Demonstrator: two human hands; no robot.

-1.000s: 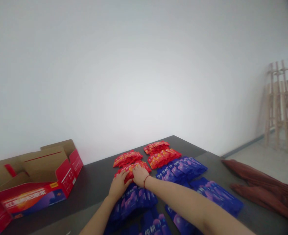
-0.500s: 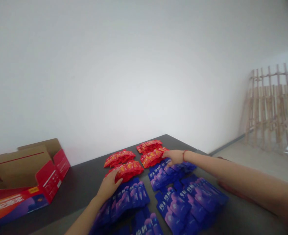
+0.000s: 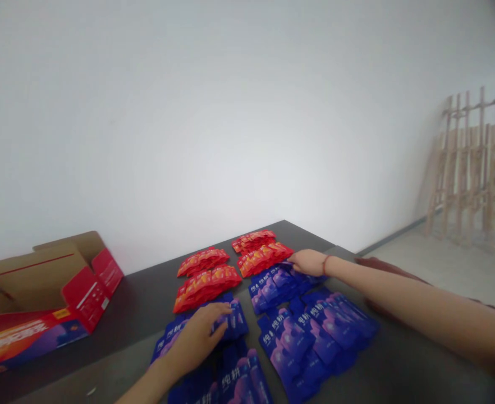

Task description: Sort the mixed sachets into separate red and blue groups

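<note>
My left hand point(image 3: 197, 338) lies over a row of blue sachets point(image 3: 233, 320), its fingers curled across the far end. Just beyond it is a row of red sachets point(image 3: 206, 289), with a second red row point(image 3: 202, 262) behind that. My right arm reaches across, and my right hand point(image 3: 308, 262) rests its fingertips on a blue sachet row point(image 3: 275, 287), beside a red row point(image 3: 264, 259). A further red row point(image 3: 253, 241) lies at the far end. More blue sachets point(image 3: 315, 336) fan out nearer on the right, and others point(image 3: 239, 381) lie below my left hand.
An open cardboard carton point(image 3: 41, 297), printed red and purple, stands at the left of the dark table point(image 3: 146, 297). The table's far corner meets a white wall. Wooden lattice frames point(image 3: 470, 168) lean against the wall, and dark red cloth point(image 3: 382, 266) lies behind the table.
My left hand has moved nearer, from the red row onto the blue row. My right hand has shifted slightly left and nearer. The view has tilted a little.
</note>
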